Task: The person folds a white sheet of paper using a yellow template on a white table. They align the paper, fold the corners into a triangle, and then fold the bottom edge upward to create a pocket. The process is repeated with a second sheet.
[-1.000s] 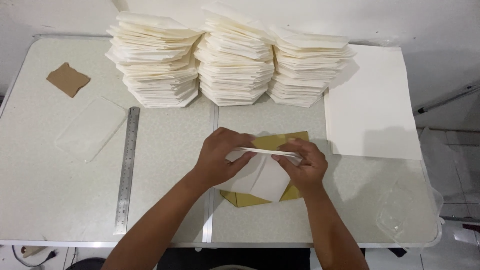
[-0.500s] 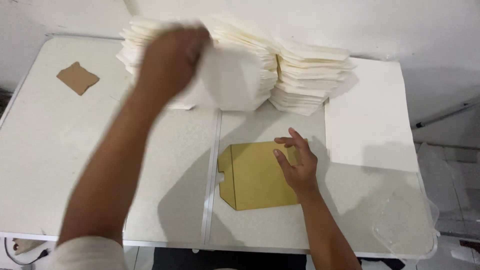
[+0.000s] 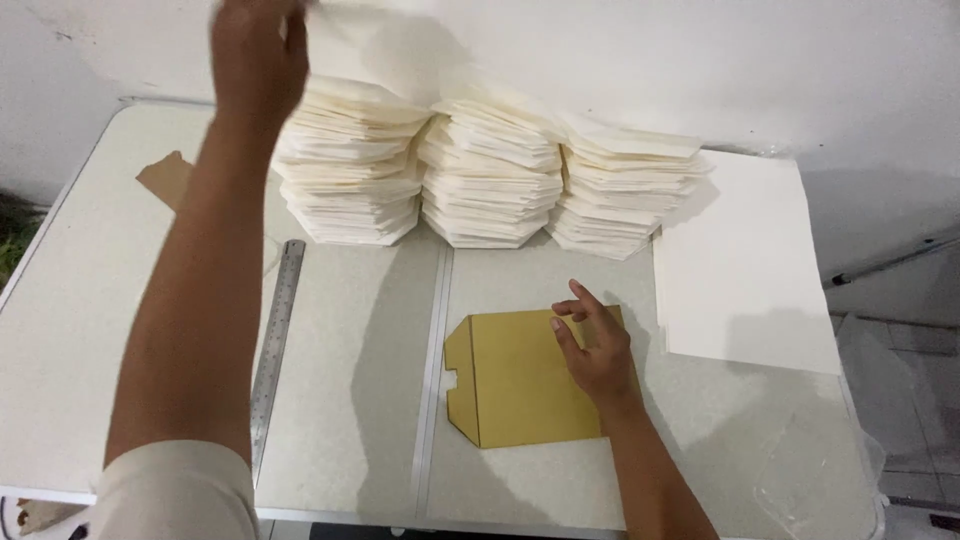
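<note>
Quite a lot looks done already: 3 tall stacks of folded white paper are lined up along the back of the table, and a pile of flat white sheets is left unfolded at the right, so probably plenty remains. A folded white piece is gripped by the left hand, raised above the leftmost stack. The yellow cardboard template is pressed flat under the loosely open right hand. A metal ruler is parked beside it.

Bright, even overhead light — soft shadows, raised left hand perhaps motion-blurred.
</note>
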